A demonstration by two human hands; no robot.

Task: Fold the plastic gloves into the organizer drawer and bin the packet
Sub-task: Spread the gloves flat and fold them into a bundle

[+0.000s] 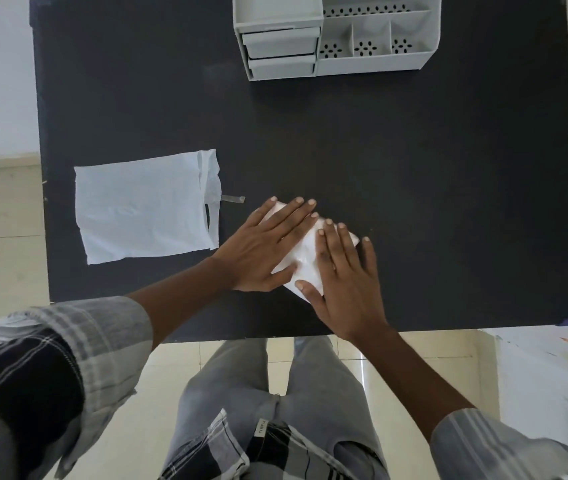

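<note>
A folded bundle of translucent white plastic gloves (305, 252) lies on the black table (414, 188), near its front edge. My left hand (268, 245) presses flat on the bundle's left side, fingers spread. My right hand (346, 284) lies flat on its right side, thumb at the near corner. Most of the bundle is hidden under both hands. The empty white packet (144, 209) lies flat to the left, its torn opening facing right with a small strip (232, 199) sticking out. The white organizer (336, 34) stands at the table's far edge, its two drawers (280, 55) closed.
The organizer's right half holds open compartments with perforated walls (365, 48). Bare table stretches between my hands and the organizer. My legs and a tiled floor (421, 368) show below the table's front edge. No bin is in view.
</note>
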